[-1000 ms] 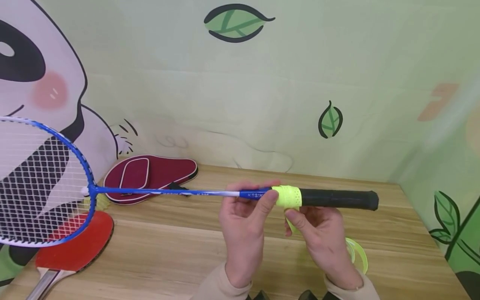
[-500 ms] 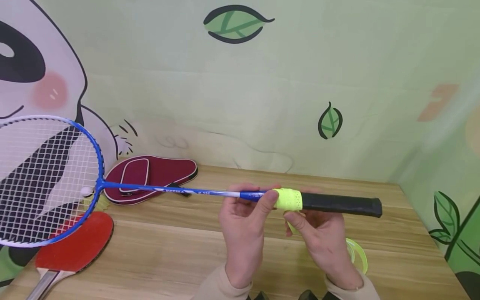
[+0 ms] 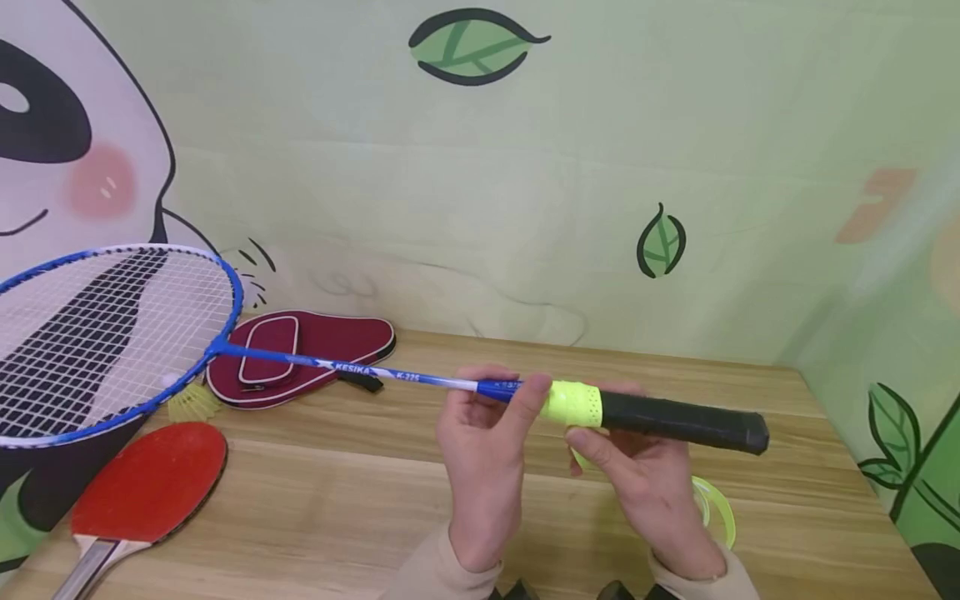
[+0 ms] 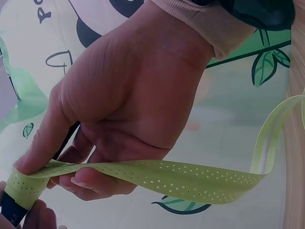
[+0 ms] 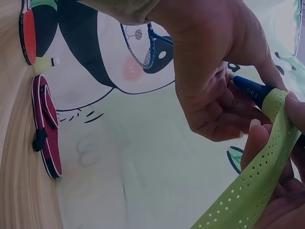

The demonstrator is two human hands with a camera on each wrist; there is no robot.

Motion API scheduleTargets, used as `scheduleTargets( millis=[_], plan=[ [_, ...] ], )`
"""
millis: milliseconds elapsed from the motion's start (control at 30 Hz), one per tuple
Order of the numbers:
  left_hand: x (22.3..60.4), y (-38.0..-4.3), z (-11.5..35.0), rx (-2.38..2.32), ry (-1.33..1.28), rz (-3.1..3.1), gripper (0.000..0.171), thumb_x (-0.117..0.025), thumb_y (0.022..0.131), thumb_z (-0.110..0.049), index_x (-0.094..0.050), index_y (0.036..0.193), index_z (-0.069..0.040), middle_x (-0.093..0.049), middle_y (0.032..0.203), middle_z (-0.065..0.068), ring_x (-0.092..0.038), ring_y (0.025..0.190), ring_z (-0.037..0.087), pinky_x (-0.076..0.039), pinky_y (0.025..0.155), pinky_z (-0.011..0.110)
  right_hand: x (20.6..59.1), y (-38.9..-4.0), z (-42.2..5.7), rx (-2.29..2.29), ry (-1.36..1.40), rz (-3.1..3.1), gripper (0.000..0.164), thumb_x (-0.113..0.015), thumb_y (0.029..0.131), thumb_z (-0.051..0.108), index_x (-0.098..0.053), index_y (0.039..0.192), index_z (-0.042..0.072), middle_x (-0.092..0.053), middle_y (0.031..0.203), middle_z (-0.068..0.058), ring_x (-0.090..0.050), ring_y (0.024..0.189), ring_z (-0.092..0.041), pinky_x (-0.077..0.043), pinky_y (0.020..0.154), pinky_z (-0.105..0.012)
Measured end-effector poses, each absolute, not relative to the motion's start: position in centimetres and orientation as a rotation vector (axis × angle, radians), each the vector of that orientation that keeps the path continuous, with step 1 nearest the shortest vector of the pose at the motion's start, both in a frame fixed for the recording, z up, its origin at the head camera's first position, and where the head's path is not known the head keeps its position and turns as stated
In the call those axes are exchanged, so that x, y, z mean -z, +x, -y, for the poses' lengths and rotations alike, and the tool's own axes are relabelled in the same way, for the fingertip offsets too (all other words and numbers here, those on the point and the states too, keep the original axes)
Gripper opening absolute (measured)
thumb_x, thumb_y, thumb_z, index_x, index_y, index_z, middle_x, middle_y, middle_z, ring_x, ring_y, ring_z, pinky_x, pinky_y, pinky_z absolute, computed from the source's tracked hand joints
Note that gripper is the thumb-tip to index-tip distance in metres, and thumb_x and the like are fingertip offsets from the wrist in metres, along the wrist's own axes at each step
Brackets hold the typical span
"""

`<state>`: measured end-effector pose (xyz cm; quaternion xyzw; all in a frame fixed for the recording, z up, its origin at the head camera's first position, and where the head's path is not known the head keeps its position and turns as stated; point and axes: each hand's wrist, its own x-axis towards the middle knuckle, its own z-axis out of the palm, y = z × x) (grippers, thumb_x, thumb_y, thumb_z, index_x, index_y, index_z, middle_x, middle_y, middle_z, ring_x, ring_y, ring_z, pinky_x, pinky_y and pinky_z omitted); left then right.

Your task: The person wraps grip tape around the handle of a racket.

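A blue and white badminton racket is held up over the table, its handle black and pointing right. Bright yellow-green perforated grip tape is wound around the upper end of this handle. My left hand pinches the racket at the blue cone beside the wrapped part. My right hand pinches the tape strip just below the handle, thumb on top. In the left wrist view, the loose tape runs from the right hand's fingers in a long twisting strip. The right wrist view shows the strip crossing the fingers.
On the wooden table lie a red table tennis paddle, a yellow shuttlecock and a maroon paddle case. A yellow-green loop of tape shows behind the right wrist. A printed cloth backdrop stands behind.
The racket has turned and tilted: its handle end dips lower at the right, and the head's near end has moved right and up. Both hands stay in nearly the same place.
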<state>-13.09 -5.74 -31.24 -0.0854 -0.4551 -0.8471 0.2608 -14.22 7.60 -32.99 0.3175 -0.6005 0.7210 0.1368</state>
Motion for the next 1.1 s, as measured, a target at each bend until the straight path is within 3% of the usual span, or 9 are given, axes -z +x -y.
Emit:
scheduleTargets(
  millis=[167,267,467,867,1100],
  plan=[
    [31.10,-12.85,5.73,2.413,-0.479,1.092,0.025,-0.062,0.090,0.003,-0.051,0.112,-0.003,-0.066,0.112,0.019,-0.062,0.107,0.034,-0.048,0.096,0.041,32.94,-14.28,-7.48,-2.080,0.907,1.737,0.030,-0.063,0.085,-0.017,-0.056,0.114,-0.012,-0.069,0.093,-0.009,-0.060,0.057,-0.019,-0.052,0.046,-0.033],
    [31.18,-12.83,5.69,2.466,-0.603,1.029,0.029,-0.055,0.092,0.008,-0.047,0.117,-0.006,-0.064,0.119,0.022,-0.060,0.113,0.038,-0.043,0.103,0.048,32.96,-14.31,-7.52,-2.068,0.853,1.763,0.023,-0.062,0.086,-0.014,-0.059,0.108,-0.010,-0.067,0.084,-0.007,-0.058,0.052,-0.020,-0.051,0.047,-0.033],
    [31.33,-13.03,5.69,2.378,-0.630,1.087,0.024,-0.054,0.095,0.006,-0.048,0.115,-0.005,-0.067,0.113,0.020,-0.063,0.108,0.038,-0.047,0.099,0.048,32.97,-14.27,-7.71,-2.038,0.738,1.889,0.013,-0.063,0.090,-0.008,-0.060,0.102,-0.004,-0.061,0.070,-0.010,-0.058,0.051,-0.022,-0.051,0.049,-0.031],
    [31.33,-13.04,5.75,2.290,-0.561,1.151,0.014,-0.061,0.093,0.001,-0.053,0.105,-0.002,-0.067,0.105,0.028,-0.063,0.102,0.046,-0.054,0.089,0.041,33.20,-14.45,-7.80,-2.008,0.761,1.888,0.014,-0.064,0.088,-0.009,-0.060,0.100,-0.005,-0.061,0.070,-0.007,-0.058,0.050,-0.022,-0.051,0.048,-0.031],
    [31.36,-13.08,5.80,2.271,-0.532,1.140,0.014,-0.063,0.092,0.001,-0.055,0.101,-0.005,-0.068,0.101,0.026,-0.067,0.096,0.037,-0.056,0.084,0.037,33.13,-14.45,-7.71,-2.050,0.834,1.801,0.038,-0.062,0.088,-0.012,-0.054,0.125,-0.010,-0.068,0.092,-0.006,-0.058,0.054,-0.019,-0.052,0.049,-0.031]
  ],
)
